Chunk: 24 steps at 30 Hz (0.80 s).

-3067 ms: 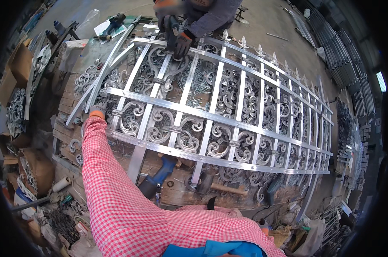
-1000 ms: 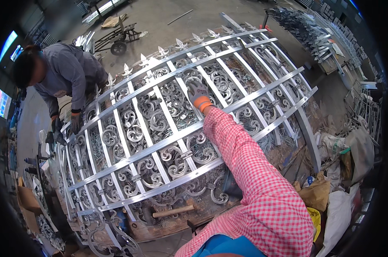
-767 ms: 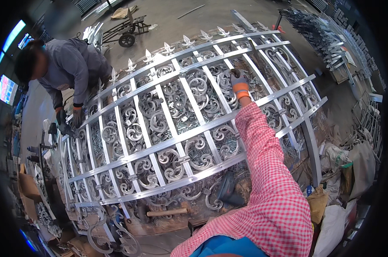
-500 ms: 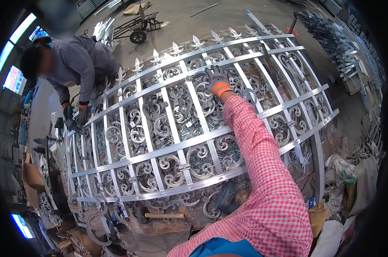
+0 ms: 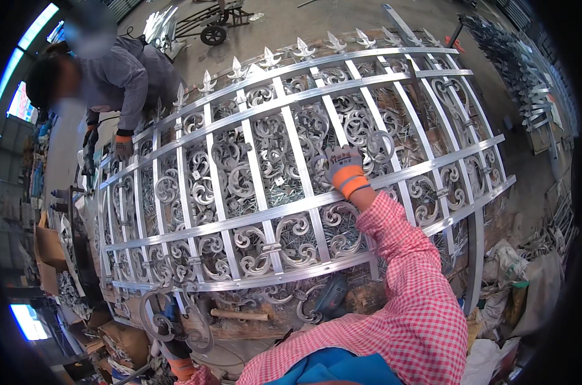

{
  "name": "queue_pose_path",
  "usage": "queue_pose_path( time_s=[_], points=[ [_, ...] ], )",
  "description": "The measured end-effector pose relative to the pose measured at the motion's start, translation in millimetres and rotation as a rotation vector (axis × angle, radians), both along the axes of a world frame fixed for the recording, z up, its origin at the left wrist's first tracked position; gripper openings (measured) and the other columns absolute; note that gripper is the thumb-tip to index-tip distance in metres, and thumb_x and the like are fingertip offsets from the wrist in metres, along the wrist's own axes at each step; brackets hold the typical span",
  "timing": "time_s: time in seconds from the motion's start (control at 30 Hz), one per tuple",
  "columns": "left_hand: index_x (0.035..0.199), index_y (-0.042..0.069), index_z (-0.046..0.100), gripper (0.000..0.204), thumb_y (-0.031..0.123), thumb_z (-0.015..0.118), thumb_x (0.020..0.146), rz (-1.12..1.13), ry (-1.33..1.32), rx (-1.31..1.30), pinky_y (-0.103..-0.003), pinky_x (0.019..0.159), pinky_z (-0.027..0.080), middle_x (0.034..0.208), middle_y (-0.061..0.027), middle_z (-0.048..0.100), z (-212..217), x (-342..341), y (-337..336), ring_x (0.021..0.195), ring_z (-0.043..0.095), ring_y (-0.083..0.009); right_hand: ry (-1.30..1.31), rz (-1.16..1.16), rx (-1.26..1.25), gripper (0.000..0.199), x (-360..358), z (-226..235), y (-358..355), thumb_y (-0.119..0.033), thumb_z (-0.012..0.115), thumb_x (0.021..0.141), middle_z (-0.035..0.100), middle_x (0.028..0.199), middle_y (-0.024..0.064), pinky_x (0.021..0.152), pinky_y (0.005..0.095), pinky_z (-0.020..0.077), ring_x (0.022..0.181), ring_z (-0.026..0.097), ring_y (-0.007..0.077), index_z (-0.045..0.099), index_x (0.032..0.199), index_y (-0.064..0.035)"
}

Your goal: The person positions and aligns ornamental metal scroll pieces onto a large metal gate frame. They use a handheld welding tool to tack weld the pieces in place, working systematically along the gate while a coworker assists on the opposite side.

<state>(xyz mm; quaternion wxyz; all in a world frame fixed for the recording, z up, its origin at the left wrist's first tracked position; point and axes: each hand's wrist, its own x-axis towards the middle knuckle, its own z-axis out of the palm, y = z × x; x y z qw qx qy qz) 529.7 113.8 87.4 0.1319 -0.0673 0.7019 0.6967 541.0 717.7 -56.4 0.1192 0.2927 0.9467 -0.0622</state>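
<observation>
Clamped by fingers of left hand (image 5: 177, 354), near left: curled metal (image 5: 163, 335). Beneath right hand (image 5: 345, 168): fence (image 5: 284, 208); cannot tell finger spread.

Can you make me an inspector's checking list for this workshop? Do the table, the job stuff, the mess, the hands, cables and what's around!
Surface: wooden table, scattered with thin metal bits.
Job's things: metal fence lying over curly pieces.
Clutter: wooden handle and power tool near the fence's lower edge.
Hands: both gloved; right hand over the fence, left hand at a bigger curly piece; grips unclear.
Cables: cannot tell.
Surroundings: co-worker at left; cart behind; cardboard box far left.
</observation>
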Motion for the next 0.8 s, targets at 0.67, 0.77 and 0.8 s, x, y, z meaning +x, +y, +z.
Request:
queue_pose_path(
  time_s=[0.67, 0.77, 0.8],
  points=[
    [0.098, 0.008, 0.058, 0.024, 0.032, 0.060, 0.093, -0.067, -0.062, -0.107, -0.028, 0.057, 0.041, 0.073, -0.0027, 0.058, 12.8, 7.6, 55.8, 0.063, 0.053, -0.0151, 0.143, 0.305, 0.045, 0.032, -34.7, -89.1, 22.3, -0.020, 0.054, 0.087, 0.062, 0.118, 0.0143, 0.099, 0.0434, 0.0428, 0.116, 0.055, 0.0300, 0.065, 0.117, -0.0141],
    [0.099, 0.009, 0.058, 0.024, 0.031, 0.062, 0.092, -0.052, -0.063, -0.055, -0.029, 0.056, 0.042, 0.075, -0.0028, 0.058, 2.5, 2.5, 54.2, 0.064, 0.054, -0.0147, 0.140, 0.129, 0.077, 0.036, -47.5, -88.6, 6.6, -0.022, 0.053, 0.088, 0.062, 0.122, 0.0157, 0.100, 0.0450, 0.0427, 0.117, 0.056, 0.0349, 0.063, 0.122, -0.0142],
    [0.100, 0.009, 0.058, 0.023, 0.030, 0.061, 0.092, 0.009, -0.052, -0.039, -0.029, 0.057, 0.044, 0.075, -0.0025, 0.059, -4.4, 0.7, 51.8, 0.065, 0.056, -0.0143, 0.312, 0.185, 0.274, 0.042, -45.0, -106.4, 3.1, -0.028, 0.057, 0.087, 0.063, 0.123, 0.0162, 0.100, 0.0449, 0.0446, 0.116, 0.058, 0.0374, 0.060, 0.128, -0.0181]
  ],
)
